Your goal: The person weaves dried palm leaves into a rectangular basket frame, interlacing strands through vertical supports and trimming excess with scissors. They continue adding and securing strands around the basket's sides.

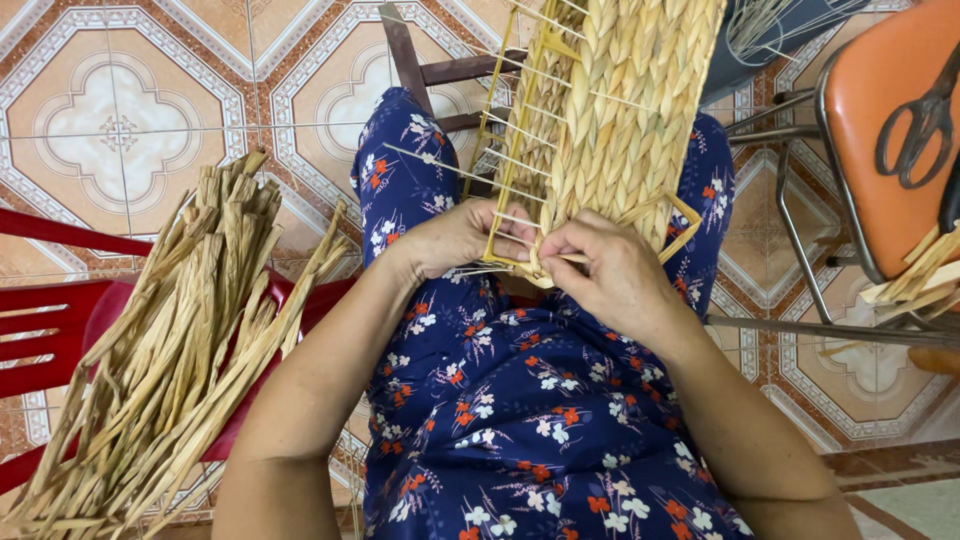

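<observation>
A: Lap in blue floral cloth (520, 420) is seen nearest cam; both forearms run up from it to the work.

B: Hands?

A: Left hand (455, 240) is closed on the near-left corner of the yellow frame (497, 150), fingers curled over the bottom bar. Right hand (610, 270) is pinched shut on a dried fibre strand (570, 258) at the near edge of the woven panel (620, 110).

B: Panel loc?

A: Held over the knees, centre-far, tilted away; braided rows are packed on the right part, bare cross-strings shown on the left part of the frame.

B: Step?

A: Judged as mid-weave: strand end is being tucked at the bottom row. Approx. half the width looks filled. Next move prob. calls for the strand to be pulled snug and threaded across the open strings, frame kept steady by the left.

B: Rest?

A: Bundle of dried strips (170, 370) laid on a red chair (60, 320), near left. Orange chair (890, 130) far right w/ black scissors (915, 120) on the seat. Patterned floor tiles (120, 110) beneath.
</observation>
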